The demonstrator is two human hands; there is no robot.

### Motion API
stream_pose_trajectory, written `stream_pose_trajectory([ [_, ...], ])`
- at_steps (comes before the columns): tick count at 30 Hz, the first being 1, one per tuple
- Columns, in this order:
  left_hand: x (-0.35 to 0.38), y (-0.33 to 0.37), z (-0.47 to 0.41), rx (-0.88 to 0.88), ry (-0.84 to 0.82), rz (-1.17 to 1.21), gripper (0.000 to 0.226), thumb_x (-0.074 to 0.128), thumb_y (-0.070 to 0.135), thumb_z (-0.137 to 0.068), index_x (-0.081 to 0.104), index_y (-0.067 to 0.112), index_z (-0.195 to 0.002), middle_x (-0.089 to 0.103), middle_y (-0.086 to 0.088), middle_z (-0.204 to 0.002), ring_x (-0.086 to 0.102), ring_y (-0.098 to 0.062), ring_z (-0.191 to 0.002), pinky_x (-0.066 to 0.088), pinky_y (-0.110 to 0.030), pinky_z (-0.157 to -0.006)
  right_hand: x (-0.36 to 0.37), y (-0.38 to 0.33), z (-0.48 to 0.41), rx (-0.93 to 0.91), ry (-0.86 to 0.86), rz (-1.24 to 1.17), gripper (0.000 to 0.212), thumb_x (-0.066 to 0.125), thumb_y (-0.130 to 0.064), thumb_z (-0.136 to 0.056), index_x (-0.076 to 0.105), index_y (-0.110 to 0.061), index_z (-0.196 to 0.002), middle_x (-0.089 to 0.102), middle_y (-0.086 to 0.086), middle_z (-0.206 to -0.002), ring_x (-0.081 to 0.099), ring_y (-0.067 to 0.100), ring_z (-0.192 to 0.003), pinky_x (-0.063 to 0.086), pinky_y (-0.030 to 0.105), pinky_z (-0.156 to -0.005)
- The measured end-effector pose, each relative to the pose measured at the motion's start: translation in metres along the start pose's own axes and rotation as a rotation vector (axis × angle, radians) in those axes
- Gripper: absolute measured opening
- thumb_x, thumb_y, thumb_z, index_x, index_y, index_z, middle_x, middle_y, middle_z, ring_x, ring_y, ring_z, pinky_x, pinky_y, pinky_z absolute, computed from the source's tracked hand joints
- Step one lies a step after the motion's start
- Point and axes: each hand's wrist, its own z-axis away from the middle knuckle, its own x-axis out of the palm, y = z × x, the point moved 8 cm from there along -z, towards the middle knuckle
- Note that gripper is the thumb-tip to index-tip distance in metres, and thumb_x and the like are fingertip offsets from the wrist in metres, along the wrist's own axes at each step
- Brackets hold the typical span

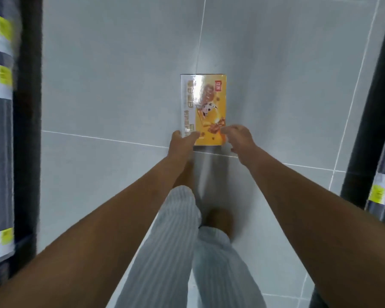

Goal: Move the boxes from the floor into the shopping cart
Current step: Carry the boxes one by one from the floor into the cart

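A yellow and white snack box (206, 103) lies flat on the pale tiled floor (111, 85), in the middle of the view. My left hand (181, 142) grips its near left corner, thumb on top. My right hand (238, 138) holds the near right corner with curled fingers. Both arms reach straight down and forward. No shopping cart is in view.
Dark shelf units with yellow price tags line the left edge (27, 107) and the right edge (369, 107) of the aisle. My legs in striped trousers (187, 241) and a foot (218, 221) stand just behind the box.
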Motion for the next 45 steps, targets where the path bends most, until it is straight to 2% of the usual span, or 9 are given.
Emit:
stream_pose_trajectory([
  [5, 0.019, -0.018, -0.109, 0.017, 0.015, -0.01, 0.062, 0.062, 0.028, -0.091, 0.028, 0.011, -0.139, 0.05, -0.007, -0.129, 0.055, -0.02, -0.105, 0.05, -0.029, -0.083, 0.021, 0.026, -0.11, -0.034, 0.107, 0.046, 0.083, 0.071, -0.035, -0.083, 0.028, -0.007, -0.148, 0.043, 0.012, -0.144, 0.047, 0.028, -0.129, 0.042, 0.041, -0.106],
  [10, 0.026, -0.026, -0.169, 0.036, 0.043, 0.019, 0.052, 0.059, 0.038, -0.09, 0.04, 0.014, -0.133, 0.061, -0.004, -0.122, 0.065, -0.022, -0.099, 0.053, -0.028, -0.072, 0.038, 0.047, -0.164, -0.041, -0.05, -0.006, 0.086, 0.064, -0.066, -0.078, 0.04, -0.013, -0.141, 0.054, 0.008, -0.136, 0.058, 0.022, -0.115, 0.05, 0.036, -0.094],
  [15, 0.029, -0.028, -0.182, 0.078, 0.002, 0.026, 0.015, 0.051, 0.041, -0.095, 0.057, 0.029, -0.1, 0.068, 0.001, -0.097, 0.067, -0.016, -0.078, 0.055, -0.029, -0.073, 0.05, 0.081, -0.226, -0.092, -0.158, -0.029, 0.08, 0.048, -0.099, -0.051, 0.055, -0.052, -0.116, 0.056, 0.0, -0.134, 0.049, 0.029, -0.128, 0.037, 0.055, -0.109],
  [19, 0.026, -0.028, -0.161, 0.037, -0.075, 0.041, 0.01, 0.052, 0.04, -0.095, 0.056, 0.031, -0.096, 0.069, -0.003, -0.104, 0.069, -0.028, -0.096, 0.053, -0.041, -0.091, 0.047, 0.039, -0.154, -0.124, -0.183, -0.032, 0.066, 0.048, -0.074, -0.082, 0.05, -0.033, -0.133, 0.064, 0.001, -0.126, 0.066, 0.021, -0.108, 0.052, 0.046, -0.097],
  [23, 0.02, -0.019, -0.109, 0.031, -0.09, 0.122, 0.021, 0.052, 0.037, -0.095, 0.057, 0.023, -0.109, 0.069, -0.006, -0.111, 0.068, -0.028, -0.1, 0.053, -0.042, -0.093, 0.025, 0.01, -0.099, -0.239, -0.109, 0.055, 0.037, 0.045, -0.049, -0.098, 0.057, -0.022, -0.12, 0.064, -0.013, -0.093, 0.062, -0.005, -0.073, 0.051, 0.008, -0.062],
  [27, 0.001, -0.014, -0.035, 0.035, -0.082, 0.258, 0.038, 0.055, 0.036, -0.093, 0.057, 0.011, -0.121, 0.07, -0.01, -0.112, 0.069, -0.028, -0.097, 0.055, -0.044, -0.09, 0.001, -0.011, -0.02, -0.29, -0.016, 0.092, 0.026, 0.056, -0.053, -0.091, 0.065, -0.029, -0.085, 0.065, -0.017, -0.08, 0.065, 0.003, -0.08, 0.05, 0.025, -0.079],
  [38, -0.096, -0.092, 0.195, 0.023, 0.085, 0.578, 0.055, 0.058, 0.051, -0.088, 0.057, 0.001, -0.112, 0.07, -0.01, -0.092, 0.071, -0.013, -0.064, 0.054, -0.024, -0.055, 0.007, 0.0, 0.224, -0.37, -0.157, 0.285, 0.032, 0.059, -0.054, -0.089, 0.073, -0.025, -0.094, 0.071, -0.013, -0.076, 0.069, 0.003, -0.071, 0.052, 0.02, -0.072],
  [41, -0.113, -0.136, 0.259, -0.041, 0.045, 0.557, 0.087, 0.053, 0.065, -0.082, 0.03, 0.009, -0.144, 0.066, -0.006, -0.118, 0.069, -0.019, -0.096, 0.053, -0.028, -0.066, 0.02, 0.023, 0.281, -0.357, -0.237, 0.354, 0.029, 0.06, -0.051, -0.09, 0.071, -0.026, -0.083, 0.071, -0.014, -0.066, 0.068, -0.002, -0.058, 0.048, 0.011, -0.051],
  [45, -0.139, -0.195, 0.334, -0.018, 0.066, 0.611, 0.087, 0.054, 0.068, -0.08, 0.028, 0.018, -0.146, 0.06, -0.003, -0.131, 0.062, -0.023, -0.113, 0.048, -0.04, -0.095, 0.049, 0.05, 0.349, -0.389, -0.286, 0.556, 0.036, 0.06, -0.057, -0.087, 0.075, -0.024, -0.084, 0.074, -0.009, -0.073, 0.071, 0.005, -0.069, 0.053, 0.022, -0.068],
])
